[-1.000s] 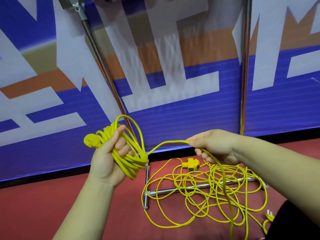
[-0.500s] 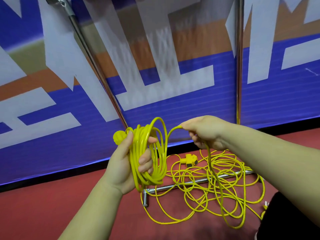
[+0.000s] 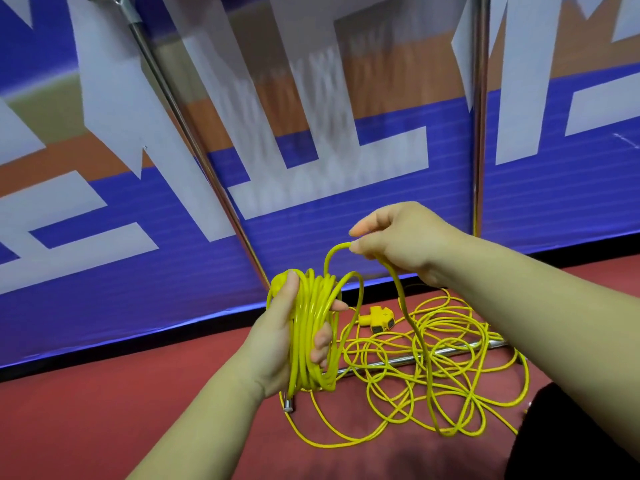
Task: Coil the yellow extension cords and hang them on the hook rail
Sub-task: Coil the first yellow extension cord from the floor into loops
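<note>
Yellow coil [image 3: 311,337] gripped in left hand [image 3: 273,344]: fingers [image 3: 321,341] curled round the bundle, tips showing on its right side, thumb lying up its left side. Thumb tip sits by a yellow plug end [image 3: 278,285], mostly hidden behind it, shape unclear. Coil hangs upright; loop count not readable, strands overlap.

Right hand [image 3: 405,244], higher & to the right, pinches one strand [image 3: 334,256] btwn thumb and forefinger. Other fingers are folded under, hidden by the back of the hand. From the pinch the strand arcs down into the coil one way and drops the other way to loose cord [image 3: 460,386] tangled on red floor [image 3: 104,420].

Tangle lies over a chrome bar [image 3: 462,348], bar partly covered. A chrome end cap [image 3: 288,406] shows just below coil, rest hidden. Yellow multi-socket [image 3: 379,320] on floor at tangle's far edge.

Dark shape [image 3: 571,441] cuts off tangle's right edge at bottom-right; can't ID.

Bg: blue/white/orange banner [image 3: 104,271], blurred. Two metal poles in front of it, slanted pole [image 3: 194,143] & vertical pole [image 3: 479,133], upper ends cut by frame edge.
</note>
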Available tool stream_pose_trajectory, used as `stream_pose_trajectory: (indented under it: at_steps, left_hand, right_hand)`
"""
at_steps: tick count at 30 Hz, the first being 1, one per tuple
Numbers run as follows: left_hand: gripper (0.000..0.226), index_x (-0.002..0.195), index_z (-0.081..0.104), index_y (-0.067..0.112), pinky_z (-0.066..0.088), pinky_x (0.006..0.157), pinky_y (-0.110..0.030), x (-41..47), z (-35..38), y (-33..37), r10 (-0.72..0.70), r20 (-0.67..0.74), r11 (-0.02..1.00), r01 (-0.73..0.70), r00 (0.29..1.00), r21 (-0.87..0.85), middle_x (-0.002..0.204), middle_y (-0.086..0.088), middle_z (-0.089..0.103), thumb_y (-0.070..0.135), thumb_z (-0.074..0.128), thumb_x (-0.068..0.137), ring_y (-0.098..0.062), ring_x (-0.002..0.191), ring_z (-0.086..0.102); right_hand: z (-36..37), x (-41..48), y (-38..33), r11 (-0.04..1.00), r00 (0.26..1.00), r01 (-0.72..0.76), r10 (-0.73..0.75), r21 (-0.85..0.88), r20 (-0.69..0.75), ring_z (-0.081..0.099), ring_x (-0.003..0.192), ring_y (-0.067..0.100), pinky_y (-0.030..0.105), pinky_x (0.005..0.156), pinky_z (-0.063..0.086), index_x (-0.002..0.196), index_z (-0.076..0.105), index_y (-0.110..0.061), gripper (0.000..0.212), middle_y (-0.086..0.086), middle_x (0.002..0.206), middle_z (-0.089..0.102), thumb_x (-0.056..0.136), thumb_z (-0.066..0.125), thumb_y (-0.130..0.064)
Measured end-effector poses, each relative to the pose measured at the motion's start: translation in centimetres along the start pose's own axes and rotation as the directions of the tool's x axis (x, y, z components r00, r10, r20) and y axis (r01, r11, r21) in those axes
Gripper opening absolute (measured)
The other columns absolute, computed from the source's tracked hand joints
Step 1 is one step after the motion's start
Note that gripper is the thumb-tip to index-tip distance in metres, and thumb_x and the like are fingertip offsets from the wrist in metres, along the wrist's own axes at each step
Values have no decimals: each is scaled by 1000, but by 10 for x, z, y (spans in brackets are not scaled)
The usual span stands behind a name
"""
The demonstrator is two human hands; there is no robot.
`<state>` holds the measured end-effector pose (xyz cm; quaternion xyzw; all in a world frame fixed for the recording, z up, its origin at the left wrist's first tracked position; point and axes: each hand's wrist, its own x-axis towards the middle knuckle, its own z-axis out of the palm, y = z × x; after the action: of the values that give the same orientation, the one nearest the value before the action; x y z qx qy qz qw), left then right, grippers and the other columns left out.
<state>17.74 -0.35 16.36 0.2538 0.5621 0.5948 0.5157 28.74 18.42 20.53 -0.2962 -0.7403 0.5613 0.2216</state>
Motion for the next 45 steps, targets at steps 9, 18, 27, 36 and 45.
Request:
stream_pose_trajectory:
  at_steps: [9, 18, 27, 36, 45]
  left_hand:
    - [88, 105, 67, 9, 39, 58, -34, 17, 12, -6, 81, -113, 989, -94, 990, -112, 63, -14, 45, 87, 34, 79, -24, 50, 44]
    - [85, 82, 74, 11, 37, 56, -32, 25, 19, -6, 234, -285, 964, -260, 930, -56, 73, -21, 58, 88, 38, 78, -26, 54, 52]
    - [88, 108, 73, 9, 34, 57, -31, 26, 9, 1, 267, -260, 915, -329, 928, -233, 79, -19, 51, 87, 41, 80, -21, 51, 44]
    - [57, 96, 72, 14, 31, 59, -32, 29, 2, 7, 263, -337, 896, -358, 904, -264, 76, -13, 54, 69, 62, 84, -18, 49, 39]
    - [27, 80, 62, 8, 31, 53, -27, 14, -5, 33, 276, -545, 837, -477, 792, -269, 52, -5, 43, 27, 50, 96, -15, 39, 37]
  right_hand:
    - [32, -24, -11, 995, 991, 100, -97, -20, 92, 74, 76, 19, 44, 76, 62, 97, 67, -25, 31, -1, 83, 77, 75, 75, -5]
    - [44, -26, -28, 995, 998, 50, -53, 85, 27, 74, 71, 31, 52, 73, 61, 84, 70, -22, 31, 5, 74, 76, 54, 78, -17]
    - [41, -37, -38, 963, 955, 264, -252, -62, 155, 73, 65, 27, 36, 55, 60, 92, 65, -26, 29, -13, 77, 75, 81, 70, 1]
    - [47, -43, -32, 934, 932, 352, -345, -52, 114, 72, 58, 12, 24, 52, 55, 86, 59, -27, 31, -3, 82, 71, 75, 77, -4]
    - [46, -35, 22, 981, 928, 196, -185, -2, 322, 69, 80, 27, 50, 77, 54, 86, 52, -26, 35, 6, 95, 71, 71, 83, -24]
